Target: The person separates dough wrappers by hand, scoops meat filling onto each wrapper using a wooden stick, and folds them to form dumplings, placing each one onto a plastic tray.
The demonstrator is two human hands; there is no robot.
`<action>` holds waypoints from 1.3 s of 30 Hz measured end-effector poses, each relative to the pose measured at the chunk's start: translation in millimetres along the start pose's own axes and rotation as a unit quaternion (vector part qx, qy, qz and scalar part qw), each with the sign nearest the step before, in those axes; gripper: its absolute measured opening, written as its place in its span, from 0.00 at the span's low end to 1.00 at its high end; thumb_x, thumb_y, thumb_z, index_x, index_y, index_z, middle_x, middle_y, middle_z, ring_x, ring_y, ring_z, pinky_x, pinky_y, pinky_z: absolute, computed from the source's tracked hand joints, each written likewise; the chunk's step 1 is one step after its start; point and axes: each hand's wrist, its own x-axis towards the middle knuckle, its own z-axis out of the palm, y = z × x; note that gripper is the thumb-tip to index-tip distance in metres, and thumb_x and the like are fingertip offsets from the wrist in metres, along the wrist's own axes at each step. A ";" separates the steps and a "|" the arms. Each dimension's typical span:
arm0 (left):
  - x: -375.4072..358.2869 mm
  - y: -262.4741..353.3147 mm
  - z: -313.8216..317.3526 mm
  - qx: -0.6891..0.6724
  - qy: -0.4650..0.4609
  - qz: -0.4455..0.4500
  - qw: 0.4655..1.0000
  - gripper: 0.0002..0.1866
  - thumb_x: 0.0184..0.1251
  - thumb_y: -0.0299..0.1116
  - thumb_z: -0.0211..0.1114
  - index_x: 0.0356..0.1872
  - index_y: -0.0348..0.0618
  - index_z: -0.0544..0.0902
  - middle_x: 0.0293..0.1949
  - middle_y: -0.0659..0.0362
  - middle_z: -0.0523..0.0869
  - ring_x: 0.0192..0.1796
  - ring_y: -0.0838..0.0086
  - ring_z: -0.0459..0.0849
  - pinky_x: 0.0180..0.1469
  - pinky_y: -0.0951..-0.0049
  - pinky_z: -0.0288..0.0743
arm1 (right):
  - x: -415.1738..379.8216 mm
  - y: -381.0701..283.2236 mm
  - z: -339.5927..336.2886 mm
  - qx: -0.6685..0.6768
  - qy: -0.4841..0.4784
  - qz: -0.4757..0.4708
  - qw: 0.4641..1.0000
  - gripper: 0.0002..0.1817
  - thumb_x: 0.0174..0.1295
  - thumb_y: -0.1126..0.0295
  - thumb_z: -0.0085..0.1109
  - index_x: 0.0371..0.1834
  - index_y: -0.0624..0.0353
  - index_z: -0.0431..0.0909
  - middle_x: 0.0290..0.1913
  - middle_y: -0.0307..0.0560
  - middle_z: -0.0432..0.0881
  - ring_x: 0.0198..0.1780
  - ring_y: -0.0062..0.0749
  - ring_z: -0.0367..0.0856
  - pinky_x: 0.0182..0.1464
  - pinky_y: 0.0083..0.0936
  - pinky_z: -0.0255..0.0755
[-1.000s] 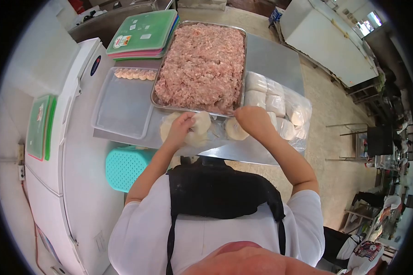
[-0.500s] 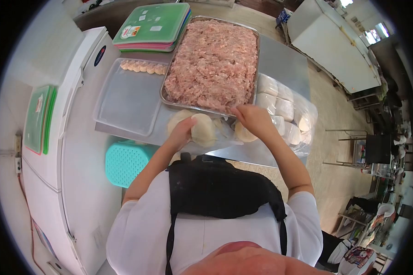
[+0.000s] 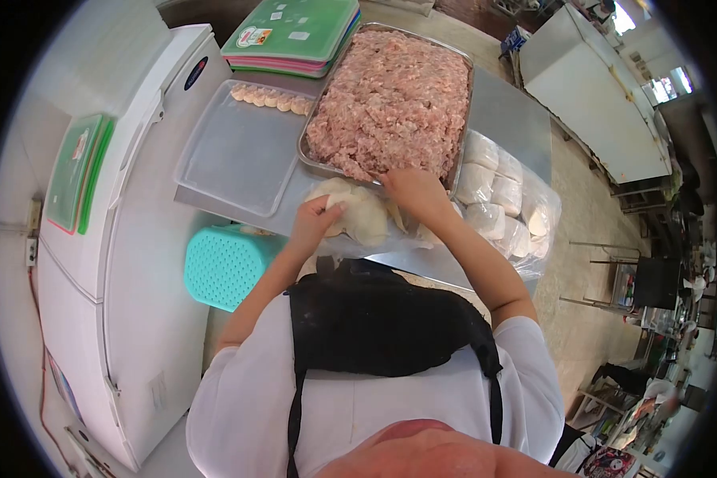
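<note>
Minced meat fills a metal tray (image 3: 468,119) on the steel table. My right hand (image 3: 402,185) is at the tray's near edge, its fingertips closed at the meat; what they hold, if anything, is hidden. Pinched in my left hand (image 3: 317,213) is the edge of a thin round dough wrapper (image 3: 366,221), just below the tray. More wrappers lie beneath and beside it on plastic. To the left, a row of filled dumplings (image 3: 269,99) sits along the top of a translucent sheet (image 3: 235,155).
Green and coloured lids (image 3: 291,30) are stacked at the back left. Bagged wrapper stacks (image 3: 494,191) lie right of the meat. A turquoise perforated stool (image 3: 227,267) stands below the table's left edge, beside a white freezer (image 3: 155,239).
My right hand has moved left along the tray's near edge. The wrapper at my left hand now hangs lower and more to the right. The whole view has shifted slightly.
</note>
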 end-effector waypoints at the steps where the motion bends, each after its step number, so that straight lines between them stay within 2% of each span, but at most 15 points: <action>1: 4.6 -8.5 -1.8 -0.045 0.017 -0.017 0.999 0.15 0.71 0.35 0.62 0.51 0.35 0.82 0.45 0.59 0.86 0.42 0.78 0.82 0.47 0.78 0.75 | 1.1 9.7 4.9 0.031 -0.001 0.011 0.999 0.21 0.70 0.56 0.48 0.30 0.62 0.82 0.33 0.58 0.85 0.40 0.52 0.85 0.42 0.47 0.77; 5: 20.2 -1.2 7.6 -0.245 0.029 -0.043 0.968 0.16 0.71 0.33 0.61 0.53 0.33 0.81 0.47 0.56 0.86 0.46 0.73 0.85 0.51 0.74 0.79 | 1.5 29.3 4.1 0.137 -0.022 0.029 0.990 0.22 0.71 0.55 0.48 0.34 0.61 0.84 0.35 0.60 0.84 0.41 0.56 0.83 0.46 0.49 0.75; 8: 39.0 11.0 16.5 -0.272 0.027 -0.024 0.962 0.16 0.71 0.32 0.59 0.53 0.31 0.80 0.48 0.53 0.86 0.49 0.70 0.86 0.55 0.69 0.80 | -1.5 46.4 10.3 0.220 -0.021 0.017 0.975 0.21 0.71 0.55 0.50 0.36 0.61 0.85 0.33 0.59 0.85 0.37 0.53 0.84 0.43 0.43 0.75; 11: 57.1 36.0 29.9 -0.285 0.068 -0.010 0.956 0.18 0.73 0.33 0.55 0.56 0.30 0.77 0.52 0.51 0.84 0.53 0.65 0.85 0.60 0.64 0.78 | -9.6 55.0 1.9 0.343 0.027 0.067 0.937 0.21 0.71 0.54 0.52 0.37 0.61 0.85 0.28 0.53 0.84 0.32 0.41 0.82 0.39 0.35 0.74; 14: 69.0 72.7 40.9 -0.416 0.096 0.024 0.904 0.23 0.74 0.39 0.53 0.59 0.30 0.74 0.56 0.48 0.82 0.58 0.59 0.82 0.64 0.59 0.74 | -23.4 47.5 -38.5 0.392 0.038 0.148 0.907 0.21 0.72 0.53 0.52 0.37 0.60 0.85 0.24 0.46 0.81 0.30 0.30 0.79 0.37 0.28 0.72; 17: 83.2 87.4 46.3 -0.465 -0.027 0.065 0.882 0.29 0.76 0.46 0.50 0.64 0.30 0.69 0.62 0.45 0.77 0.66 0.56 0.75 0.70 0.54 0.68 | -27.7 52.1 -43.3 0.458 0.080 0.134 0.875 0.22 0.73 0.52 0.51 0.41 0.60 0.86 0.19 0.34 0.67 0.23 0.14 0.64 0.25 0.18 0.57; 20: 80.7 112.8 83.8 -0.476 -0.009 0.059 0.877 0.35 0.74 0.57 0.48 0.65 0.32 0.69 0.63 0.46 0.76 0.65 0.57 0.76 0.67 0.53 0.71 | -27.7 54.0 -32.6 0.465 0.124 0.112 0.869 0.20 0.73 0.55 0.52 0.44 0.62 0.84 0.22 0.36 0.70 0.25 0.16 0.68 0.27 0.23 0.62; 23: 84.7 126.1 97.7 -0.536 0.009 0.053 0.842 0.37 0.73 0.61 0.46 0.65 0.34 0.69 0.62 0.46 0.76 0.64 0.56 0.76 0.67 0.51 0.69 | -36.0 44.7 -14.9 0.313 0.261 0.000 0.913 0.17 0.72 0.58 0.54 0.43 0.63 0.83 0.27 0.43 0.76 0.28 0.29 0.77 0.31 0.30 0.69; 26: 105.6 108.4 80.3 -0.546 0.035 0.048 0.836 0.37 0.73 0.63 0.46 0.65 0.38 0.69 0.59 0.49 0.78 0.62 0.55 0.76 0.67 0.49 0.68 | -50.2 63.2 -31.0 0.195 0.175 -0.031 0.965 0.15 0.70 0.61 0.55 0.46 0.63 0.82 0.36 0.51 0.81 0.36 0.47 0.83 0.37 0.38 0.74; 29: 119.6 89.6 74.3 -0.488 0.087 0.088 0.864 0.37 0.72 0.64 0.47 0.65 0.40 0.69 0.59 0.51 0.78 0.63 0.55 0.74 0.68 0.47 0.65 | -74.7 35.7 -80.9 0.015 0.076 0.081 0.994 0.14 0.68 0.63 0.55 0.49 0.61 0.80 0.40 0.55 0.82 0.40 0.56 0.82 0.39 0.42 0.75; 32: 112.9 96.2 84.0 -0.461 0.101 -0.002 0.882 0.39 0.71 0.65 0.48 0.66 0.40 0.69 0.60 0.52 0.78 0.66 0.55 0.72 0.68 0.50 0.65 | -71.4 38.1 -53.8 0.054 0.202 0.005 0.978 0.14 0.68 0.64 0.55 0.50 0.60 0.80 0.38 0.54 0.82 0.39 0.52 0.83 0.38 0.44 0.76; 35: 108.5 102.2 87.9 -0.446 0.111 0.015 0.888 0.39 0.70 0.66 0.49 0.67 0.43 0.68 0.62 0.52 0.76 0.64 0.54 0.71 0.63 0.44 0.65 | -70.2 50.0 -61.7 -0.006 0.141 0.023 0.990 0.13 0.69 0.64 0.53 0.50 0.60 0.79 0.36 0.53 0.81 0.38 0.52 0.83 0.38 0.44 0.76; 38: 97.1 117.4 86.7 -0.442 0.140 0.020 0.886 0.36 0.69 0.64 0.51 0.67 0.47 0.67 0.64 0.54 0.73 0.65 0.51 0.68 0.62 0.35 0.61 | -84.7 24.0 -99.2 -0.065 0.107 0.062 0.990 0.14 0.69 0.64 0.53 0.51 0.60 0.79 0.35 0.53 0.80 0.38 0.53 0.82 0.38 0.45 0.76; 39: 100.5 117.1 85.6 -0.455 0.118 0.011 0.883 0.35 0.69 0.63 0.52 0.66 0.48 0.66 0.64 0.54 0.72 0.65 0.50 0.68 0.62 0.33 0.60 | -81.2 22.3 -92.8 -0.043 0.135 0.032 0.989 0.14 0.69 0.64 0.53 0.51 0.60 0.78 0.35 0.54 0.80 0.38 0.53 0.82 0.39 0.44 0.76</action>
